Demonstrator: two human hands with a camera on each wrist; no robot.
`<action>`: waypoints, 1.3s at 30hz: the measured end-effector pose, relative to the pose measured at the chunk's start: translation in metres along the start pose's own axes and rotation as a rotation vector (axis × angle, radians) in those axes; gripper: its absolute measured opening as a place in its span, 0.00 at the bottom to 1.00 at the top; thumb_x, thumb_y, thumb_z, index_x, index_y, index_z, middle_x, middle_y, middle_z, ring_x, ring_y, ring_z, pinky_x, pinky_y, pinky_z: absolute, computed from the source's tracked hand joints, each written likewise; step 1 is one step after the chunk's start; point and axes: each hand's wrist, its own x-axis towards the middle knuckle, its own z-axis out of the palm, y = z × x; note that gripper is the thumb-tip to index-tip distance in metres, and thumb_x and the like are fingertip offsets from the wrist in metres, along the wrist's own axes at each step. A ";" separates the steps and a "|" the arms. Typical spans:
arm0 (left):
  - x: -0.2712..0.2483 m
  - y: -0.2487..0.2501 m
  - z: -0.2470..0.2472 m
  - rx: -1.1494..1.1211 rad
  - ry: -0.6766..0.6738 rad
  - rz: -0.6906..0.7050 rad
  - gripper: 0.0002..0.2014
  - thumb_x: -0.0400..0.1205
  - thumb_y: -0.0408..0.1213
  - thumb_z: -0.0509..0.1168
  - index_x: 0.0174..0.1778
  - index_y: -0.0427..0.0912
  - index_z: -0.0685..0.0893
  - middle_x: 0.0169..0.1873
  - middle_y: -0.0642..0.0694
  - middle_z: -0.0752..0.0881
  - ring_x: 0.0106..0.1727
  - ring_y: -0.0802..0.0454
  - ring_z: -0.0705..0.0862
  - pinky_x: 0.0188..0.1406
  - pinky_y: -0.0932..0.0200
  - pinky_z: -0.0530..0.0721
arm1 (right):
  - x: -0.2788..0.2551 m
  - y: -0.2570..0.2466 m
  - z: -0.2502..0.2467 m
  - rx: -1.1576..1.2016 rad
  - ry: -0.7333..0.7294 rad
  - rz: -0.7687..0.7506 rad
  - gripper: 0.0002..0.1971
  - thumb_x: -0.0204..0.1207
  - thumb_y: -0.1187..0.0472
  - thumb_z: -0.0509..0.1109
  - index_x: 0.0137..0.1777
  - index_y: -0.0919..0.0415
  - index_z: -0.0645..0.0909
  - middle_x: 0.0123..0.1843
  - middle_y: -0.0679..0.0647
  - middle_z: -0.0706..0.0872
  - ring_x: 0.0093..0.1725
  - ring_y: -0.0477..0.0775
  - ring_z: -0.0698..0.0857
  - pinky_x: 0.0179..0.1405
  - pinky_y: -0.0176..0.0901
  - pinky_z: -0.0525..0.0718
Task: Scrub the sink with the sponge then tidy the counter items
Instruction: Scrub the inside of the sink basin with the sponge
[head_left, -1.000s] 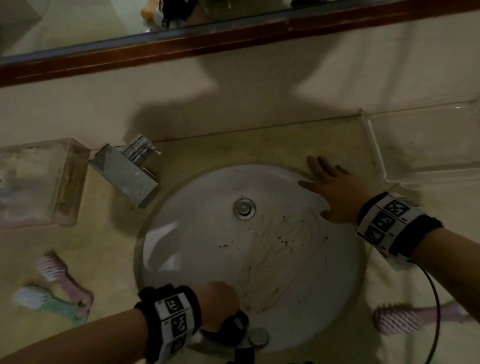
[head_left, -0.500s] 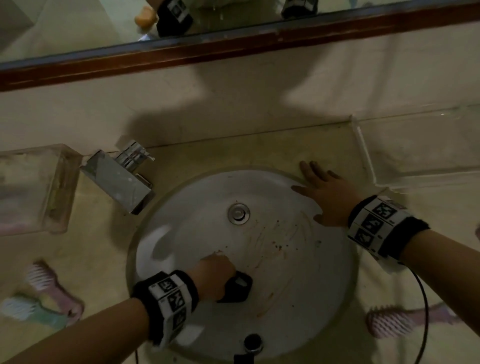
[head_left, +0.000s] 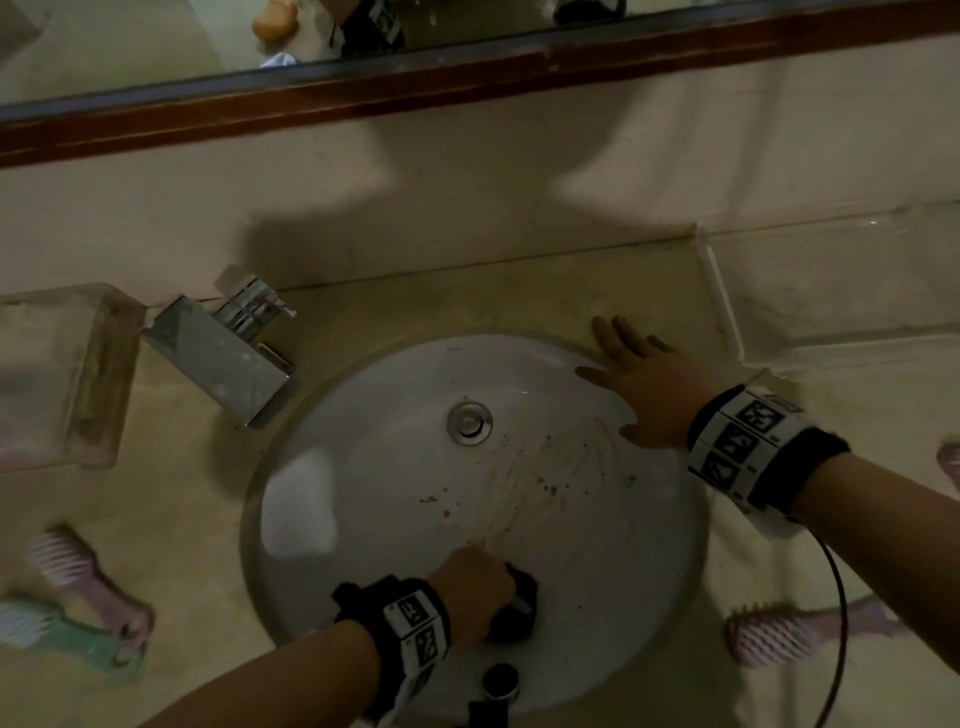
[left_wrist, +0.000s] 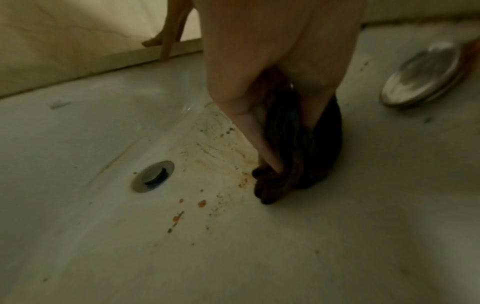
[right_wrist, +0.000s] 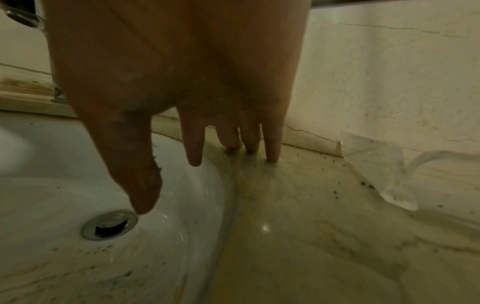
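Note:
A round white sink (head_left: 363, 467) carries reddish-brown smears and specks (head_left: 545, 483) right of its drain (head_left: 470, 423). My left hand (head_left: 475, 597) grips a dark sponge (head_left: 522, 618) and presses it on the bowl's near side. In the left wrist view the fingers (left_wrist: 259, 139) curl round the crumpled sponge (left_wrist: 311, 156), beside orange spots (left_wrist: 202, 203). My right hand (head_left: 644, 395) lies flat on the sink's far-right rim. Its straight fingertips (right_wrist: 272, 152) touch the counter and the thumb (right_wrist: 140, 181) hangs over the bowl.
A chrome faucet (head_left: 223, 358) stands at the sink's back left beside a clear box (head_left: 57, 374). At the back right lies a clear tray (head_left: 831, 291). On the counter are a pink brush (head_left: 83, 577) and a green brush (head_left: 57, 634) at left, another pink brush (head_left: 789, 634) at right.
My left hand pushed the sponge from the near rim up into the bowl, then drew it back toward me and a little right. The right hand stayed on the rim.

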 end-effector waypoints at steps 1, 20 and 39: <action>0.003 0.000 -0.002 -0.004 0.030 -0.015 0.13 0.88 0.33 0.56 0.44 0.31 0.83 0.52 0.28 0.85 0.43 0.36 0.83 0.37 0.57 0.75 | 0.000 0.000 0.000 -0.003 0.001 0.000 0.43 0.76 0.48 0.67 0.83 0.46 0.42 0.83 0.61 0.26 0.83 0.64 0.32 0.83 0.60 0.47; 0.001 0.022 -0.009 0.028 0.042 0.096 0.13 0.88 0.30 0.56 0.57 0.25 0.83 0.53 0.27 0.85 0.54 0.33 0.83 0.57 0.47 0.78 | 0.000 -0.002 -0.002 0.000 -0.011 0.025 0.44 0.75 0.48 0.68 0.83 0.43 0.41 0.82 0.61 0.25 0.83 0.64 0.32 0.83 0.60 0.47; 0.001 0.024 0.020 0.122 0.132 0.233 0.13 0.83 0.27 0.58 0.61 0.29 0.82 0.45 0.32 0.87 0.30 0.45 0.74 0.26 0.59 0.68 | 0.000 -0.005 -0.005 -0.028 -0.025 0.029 0.43 0.76 0.48 0.68 0.83 0.43 0.42 0.82 0.62 0.25 0.83 0.65 0.32 0.83 0.59 0.48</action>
